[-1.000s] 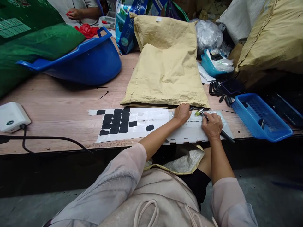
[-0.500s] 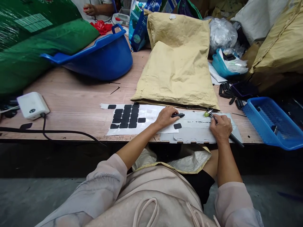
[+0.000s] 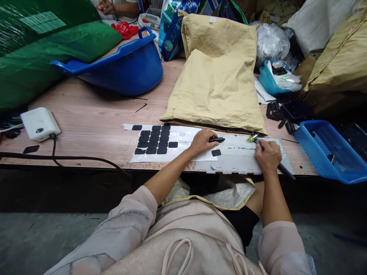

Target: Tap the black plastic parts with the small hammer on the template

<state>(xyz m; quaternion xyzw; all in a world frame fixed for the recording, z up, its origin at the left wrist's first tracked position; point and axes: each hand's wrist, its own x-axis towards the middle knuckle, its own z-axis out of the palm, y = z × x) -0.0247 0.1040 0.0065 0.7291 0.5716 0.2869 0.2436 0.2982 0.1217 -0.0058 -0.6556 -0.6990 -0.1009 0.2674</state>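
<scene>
In my left hand is a slim black part, pinched between thumb and fingers and lying over a pale board. My right hand is wrapped round the dark handle of a small hammer. Its metal head with a yellow-green face rests on or just over the board, right of the black part. A white backing sheet carrying rows of black rounded-square stickers lies left of and partly under my left hand. One loose-looking black sticker sits by the sheet's right end.
A large tan paper sack stands behind the board. A blue basin is at the back left, a blue basket at the right. A white box with a black cable lies left. Another person's hand shows at the far back.
The view has shifted slightly. Both hands keep nearly the same place, with the black part and the hammer still held.
</scene>
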